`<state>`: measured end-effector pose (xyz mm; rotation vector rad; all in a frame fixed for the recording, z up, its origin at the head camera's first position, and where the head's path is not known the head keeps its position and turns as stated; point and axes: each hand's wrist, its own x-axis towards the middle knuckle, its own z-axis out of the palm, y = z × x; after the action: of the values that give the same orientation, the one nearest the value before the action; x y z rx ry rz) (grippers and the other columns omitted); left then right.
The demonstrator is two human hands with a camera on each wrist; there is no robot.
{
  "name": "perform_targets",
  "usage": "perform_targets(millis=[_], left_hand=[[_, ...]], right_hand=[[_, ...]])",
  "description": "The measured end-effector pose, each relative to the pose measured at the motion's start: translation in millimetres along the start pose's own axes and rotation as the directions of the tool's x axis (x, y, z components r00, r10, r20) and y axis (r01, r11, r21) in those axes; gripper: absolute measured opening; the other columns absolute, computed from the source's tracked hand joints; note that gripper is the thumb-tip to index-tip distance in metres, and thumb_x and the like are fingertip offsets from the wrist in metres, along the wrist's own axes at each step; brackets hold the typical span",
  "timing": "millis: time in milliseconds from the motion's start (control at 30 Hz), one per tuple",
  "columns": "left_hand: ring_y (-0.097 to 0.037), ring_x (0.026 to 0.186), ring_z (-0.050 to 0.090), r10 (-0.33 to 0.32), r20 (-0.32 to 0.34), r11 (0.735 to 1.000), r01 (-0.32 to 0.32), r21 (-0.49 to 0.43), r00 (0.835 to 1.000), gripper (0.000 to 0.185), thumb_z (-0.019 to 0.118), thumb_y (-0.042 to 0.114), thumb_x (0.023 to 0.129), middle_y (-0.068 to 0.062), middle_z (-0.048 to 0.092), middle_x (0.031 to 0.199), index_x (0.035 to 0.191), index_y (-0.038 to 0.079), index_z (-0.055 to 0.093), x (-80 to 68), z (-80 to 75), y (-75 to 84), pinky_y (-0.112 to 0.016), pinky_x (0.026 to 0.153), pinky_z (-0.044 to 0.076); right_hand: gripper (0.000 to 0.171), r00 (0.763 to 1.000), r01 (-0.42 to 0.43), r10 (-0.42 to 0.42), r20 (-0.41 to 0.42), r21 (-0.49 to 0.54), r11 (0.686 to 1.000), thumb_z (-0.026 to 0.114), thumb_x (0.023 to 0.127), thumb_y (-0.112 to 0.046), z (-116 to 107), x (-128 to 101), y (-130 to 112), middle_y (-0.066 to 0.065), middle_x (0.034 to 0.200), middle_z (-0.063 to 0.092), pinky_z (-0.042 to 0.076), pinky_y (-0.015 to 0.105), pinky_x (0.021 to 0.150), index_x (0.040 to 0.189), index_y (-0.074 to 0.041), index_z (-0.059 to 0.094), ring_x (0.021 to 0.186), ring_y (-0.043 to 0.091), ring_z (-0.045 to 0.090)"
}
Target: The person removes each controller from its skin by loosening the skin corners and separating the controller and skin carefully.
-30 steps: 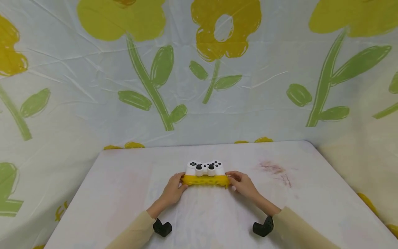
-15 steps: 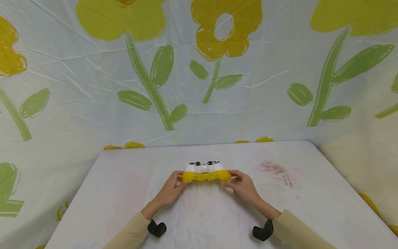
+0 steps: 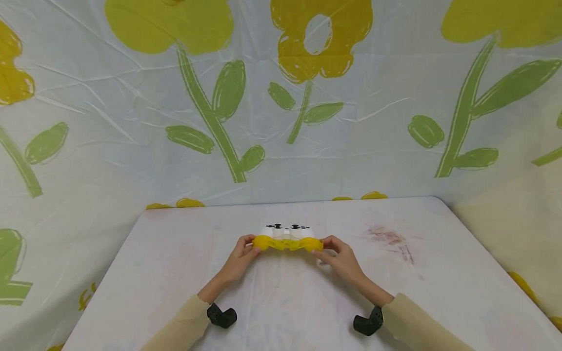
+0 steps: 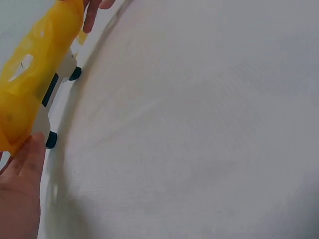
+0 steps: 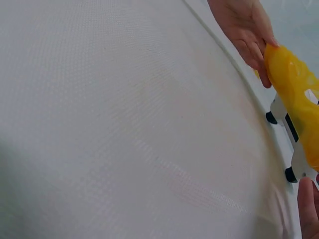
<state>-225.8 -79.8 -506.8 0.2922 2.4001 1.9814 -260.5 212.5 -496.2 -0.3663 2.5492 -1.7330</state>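
Both hands (image 3: 290, 258) hold yellow cover (image 3: 287, 243) around white controller (image 3: 287, 231).

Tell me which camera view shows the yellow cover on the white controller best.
The head view: the whole yellow cover shows on the white controller, between both hands. Each wrist view shows it only slanting at the picture's edge.

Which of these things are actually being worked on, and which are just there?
In use: yellow cover, white controller, left hand, right hand. Each hand grips one end of the cover.

Just there: table with a reddish stain, flowered sheet behind.
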Motion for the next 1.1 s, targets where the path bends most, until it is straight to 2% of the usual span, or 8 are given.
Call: perform_targets(millis=[133,233,333,467,667,800,900,1100], left_hand=[[-0.031,0.125,0.049,0.003,-0.017,0.999,-0.003,-0.053,1.0,0.046,0.054,0.012,0.098,-0.023,0.036,0.141,0.136,-0.002,0.032,-0.2,1.3,1.6,-0.016,0.094,0.046],[-0.028,0.122,0.052,0.001,-0.035,0.999,-0.002,-0.036,0.999,0.049,0.057,0.014,0.096,-0.023,0.042,0.138,0.136,-0.002,0.034,-0.1,2.7,1.2,-0.015,0.09,0.046],[-0.026,0.116,0.055,-0.013,-0.035,0.999,0.011,-0.04,0.999,0.046,0.055,0.013,0.098,-0.025,0.047,0.132,0.136,-0.003,0.034,2.0,3.6,0.4,-0.017,0.091,0.048],[-0.025,0.109,0.056,-0.021,-0.003,0.998,0.021,-0.057,1.0,0.041,0.051,0.014,0.1,-0.025,0.052,0.121,0.131,-0.003,0.032,5.5,3.8,0.8,-0.02,0.092,0.049],[-0.014,0.096,0.05,-0.045,0.065,0.998,0.047,-0.032,0.997,0.032,0.049,0.014,0.101,-0.013,0.05,0.105,0.122,0.001,0.029,7.4,1.2,3.2,-0.013,0.085,0.044],[-0.011,0.097,0.047,-0.053,0.105,0.999,0.054,0.001,0.993,0.031,0.05,0.015,0.1,-0.011,0.046,0.109,0.119,0.001,0.028,6.7,-0.5,2.6,-0.013,0.083,0.042],[-0.015,0.099,0.047,-0.057,0.115,0.998,0.054,0.032,0.992,0.031,0.051,0.016,0.1,-0.013,0.041,0.116,0.117,0.003,0.029,5.7,-1.0,1.5,-0.014,0.082,0.042],[-0.022,0.098,0.054,-0.03,0.118,0.999,0.026,0.037,0.993,0.03,0.054,0.014,0.098,-0.013,0.034,0.123,0.115,0.005,0.03,5.7,-3.3,-2.9,-0.014,0.082,0.044]], right_hand=[[0.031,1.0,0.022,-0.023,-0.01,-0.005,1.0,0.074,0.084,-0.022,0.8,0.2,-2.8,0.014,0.105,0.066,0.056,0.023,0.067,0.105,-0.004,0.061,0.088,0.017,0.062],[0.029,1.0,0.024,-0.024,-0.015,-0.004,1.0,0.072,0.086,-0.021,1.0,0.9,-3.2,0.015,0.104,0.065,0.055,0.022,0.065,0.106,-0.004,0.059,0.084,0.015,0.06],[0.028,1.0,0.022,-0.022,-0.013,0.005,1.0,0.071,0.087,-0.019,0.9,2.8,-2.6,0.016,0.104,0.063,0.054,0.022,0.064,0.107,-0.003,0.058,0.079,0.014,0.058],[0.027,0.999,0.039,-0.039,0.006,0.014,0.999,0.069,0.089,-0.019,0.0,5.1,-3.2,0.014,0.103,0.06,0.052,0.022,0.062,0.106,-0.003,0.056,0.073,0.012,0.056],[0.027,0.997,0.051,-0.054,0.055,0.045,0.998,0.067,0.089,-0.014,-2.2,6.9,-3.3,0.014,0.103,0.055,0.051,0.024,0.06,0.108,0.0,0.054,0.071,0.014,0.053],[0.026,0.996,0.031,-0.034,0.083,0.036,0.999,0.067,0.089,-0.012,-2.8,7.4,0.7,0.015,0.108,0.053,0.053,0.026,0.06,0.109,-0.001,0.054,0.072,0.017,0.053],[0.026,0.995,0.035,-0.038,0.091,0.038,0.999,0.068,0.088,-0.009,-3.2,7.6,4.3,0.017,0.11,0.053,0.053,0.029,0.057,0.108,0.0,0.055,0.067,0.023,0.054],[0.027,0.987,0.074,-0.076,0.138,0.022,0.997,0.07,0.086,-0.011,-4.5,4.1,3.2,0.018,0.099,0.059,0.051,0.028,0.052,0.107,-0.002,0.056,0.058,0.023,0.055]])
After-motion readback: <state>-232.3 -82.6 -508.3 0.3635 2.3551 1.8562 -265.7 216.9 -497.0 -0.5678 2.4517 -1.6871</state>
